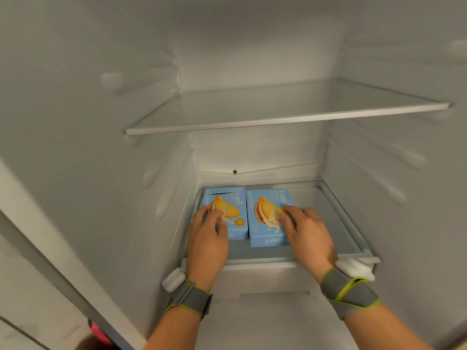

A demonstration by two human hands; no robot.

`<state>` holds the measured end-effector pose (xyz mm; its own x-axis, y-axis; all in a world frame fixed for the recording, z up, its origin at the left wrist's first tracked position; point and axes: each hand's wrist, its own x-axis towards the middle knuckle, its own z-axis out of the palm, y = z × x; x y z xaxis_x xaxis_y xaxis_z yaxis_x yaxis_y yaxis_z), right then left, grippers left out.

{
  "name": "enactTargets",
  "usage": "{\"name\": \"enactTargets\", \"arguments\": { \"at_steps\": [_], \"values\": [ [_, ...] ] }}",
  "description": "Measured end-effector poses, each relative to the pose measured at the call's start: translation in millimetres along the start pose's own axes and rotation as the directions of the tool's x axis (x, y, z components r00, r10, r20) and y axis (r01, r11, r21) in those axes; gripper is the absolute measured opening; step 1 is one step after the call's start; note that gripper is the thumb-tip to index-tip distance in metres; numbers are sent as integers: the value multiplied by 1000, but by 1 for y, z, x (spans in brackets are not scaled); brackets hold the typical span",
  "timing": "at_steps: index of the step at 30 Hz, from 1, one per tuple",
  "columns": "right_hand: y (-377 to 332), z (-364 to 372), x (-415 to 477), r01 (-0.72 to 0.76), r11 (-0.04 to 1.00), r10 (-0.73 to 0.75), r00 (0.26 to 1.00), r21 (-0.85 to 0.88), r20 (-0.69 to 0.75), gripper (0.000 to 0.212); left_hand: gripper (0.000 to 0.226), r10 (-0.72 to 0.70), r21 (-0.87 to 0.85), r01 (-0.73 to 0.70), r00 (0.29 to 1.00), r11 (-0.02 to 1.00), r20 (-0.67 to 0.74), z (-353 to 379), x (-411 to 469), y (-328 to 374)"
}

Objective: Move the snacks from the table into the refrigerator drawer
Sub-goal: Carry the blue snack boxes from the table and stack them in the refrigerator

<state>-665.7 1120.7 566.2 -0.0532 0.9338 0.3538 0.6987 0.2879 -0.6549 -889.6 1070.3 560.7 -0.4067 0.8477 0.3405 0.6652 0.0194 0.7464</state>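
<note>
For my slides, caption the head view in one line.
Left hand rests on left box, right hand on right box, side by side on the lower shelf.

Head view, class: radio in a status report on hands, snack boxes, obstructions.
Left hand rests on left box. Right hand rests on right box. Boxes flat, side by side, lower glass shelf. Nothing blocking them.
</note>
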Motion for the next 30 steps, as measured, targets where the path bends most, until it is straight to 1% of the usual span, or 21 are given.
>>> {"name": "enactTargets", "arguments": {
  "at_steps": [6, 11, 16, 20, 22, 24, 27, 30],
  "values": [
    [3, 11, 19, -24, 998, 25, 1000, -54, 19, 33, 27, 40, 34, -40, 999, 999, -21, 4, 3, -4],
    [3, 14, 27, -41, 996, 46, 997, -81, 57, 37, 26, 43, 32, -42, 999, 999, -20, 3, 6, -3],
    [3, 14, 30, -72, 996, 77, 993, -59, 95, 37, 27, 39, 38, -39, 999, 998, -6, 1, 5, -1],
    [2, -1, 21, -104, 994, 100, 983, 21, 156, 47, 34, -10, 57, 8, 999, 998, 38, -9, -5, 10],
    [1, -10, 8, -120, 990, 107, 983, 79, 151, 51, 38, -44, 54, 41, 998, 998, 49, -13, -13, 12],
    [2, -19, -10, -106, 988, 91, 987, 115, 129, 52, 44, -51, 78, 48, 998, 996, 28, -12, -27, 13],
    [5, -28, -38, -66, 992, 58, 996, 112, 72, 50, 49, -37, 159, 40, 999, 986, -22, -7, -51, 16],
    [11, -37, -60, -50, 992, 43, 997, 114, 63, 50, 54, -42, 169, 50, 998, 984, -53, -3, -72, 22]
  ]
}}
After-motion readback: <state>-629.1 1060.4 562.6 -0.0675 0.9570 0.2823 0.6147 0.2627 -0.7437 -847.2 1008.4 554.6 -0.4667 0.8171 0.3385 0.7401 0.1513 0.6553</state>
